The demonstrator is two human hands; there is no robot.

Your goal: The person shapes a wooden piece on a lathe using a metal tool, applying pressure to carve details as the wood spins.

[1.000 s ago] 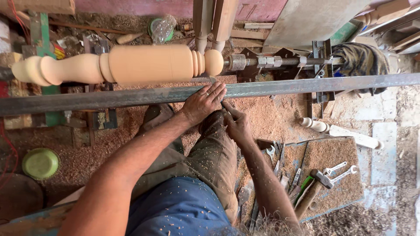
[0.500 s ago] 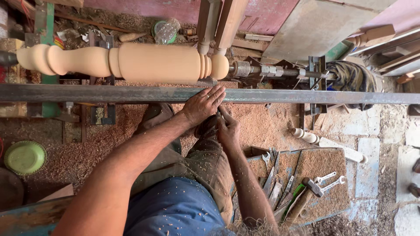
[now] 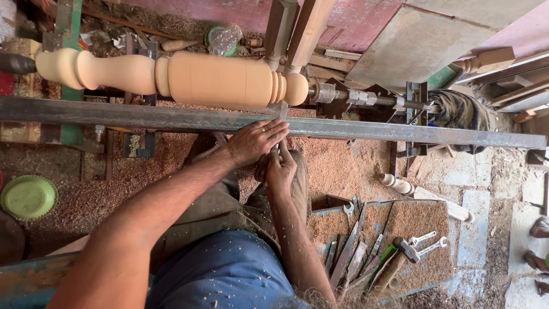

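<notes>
- Left hand [image 3: 258,139] lies flat on the steel rail [image 3: 143,117], fingers [image 3: 277,130] stretched out loosely and pressing down on the chisel [image 3: 282,111] blade. Not wrapped around anything.
- Right hand [image 3: 278,167] sits just below the left fingers, curled tight around the chisel's handle end; the handle itself is mostly hidden in the fist.
- Chisel tip pokes up just past the left fingertips and meets the turned wood spindle [image 3: 217,79] near its beaded right end. I can't tell if the edge actually bites.
- Spindle runs horizontally just above the fingers, beyond the rail; the bulbous baluster shape is off to their left.
- Lathe shaft [image 3: 366,98] runs on to the right of the fingers, in line with the spindle.
- Tray of wrenches and chisels [image 3: 377,252] below and right of the right hand, well apart.
- Green plate [image 3: 27,196] far to the left of the fingers, on the sawdust floor.
</notes>
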